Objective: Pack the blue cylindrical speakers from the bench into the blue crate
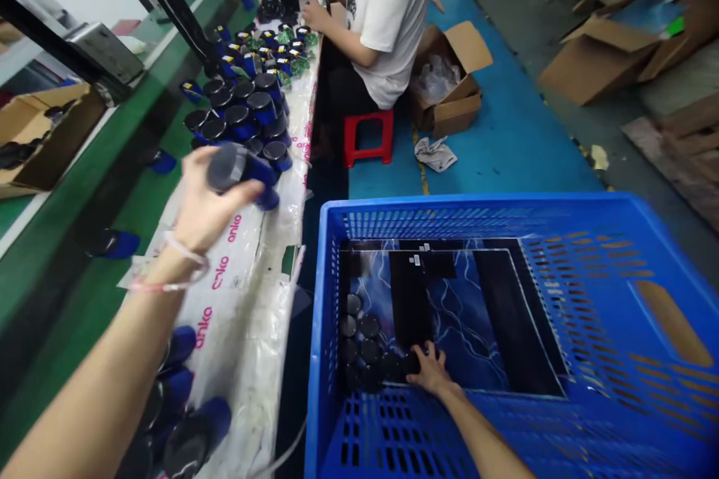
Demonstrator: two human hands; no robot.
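Note:
My left hand (pixel 205 198) is closed round a blue cylinder with a dark cap (pixel 228 167), held up over the table and slightly blurred. Just beyond it, a cluster of similar dark-topped blue cylinders (pixel 239 116) stands on the plastic-covered table edge. My right hand (pixel 431 373) reaches down inside a blue plastic crate (pixel 477 203). Its fingers curl round a dark round piece (pixel 412 361), mostly hidden, at the end of a group of dark round tops (pixel 369 350). Beneath them lies a dark blue sheet with a lightning pattern (pixel 454 314).
More blue cylinders (pixel 191 438) stand at the near left. Ahead, a person in a white shirt (pixel 387 15) works at the table beside parts with green boards (pixel 284 63). A red stool (pixel 368 136) and an open carton (pixel 449 82) stand on the floor.

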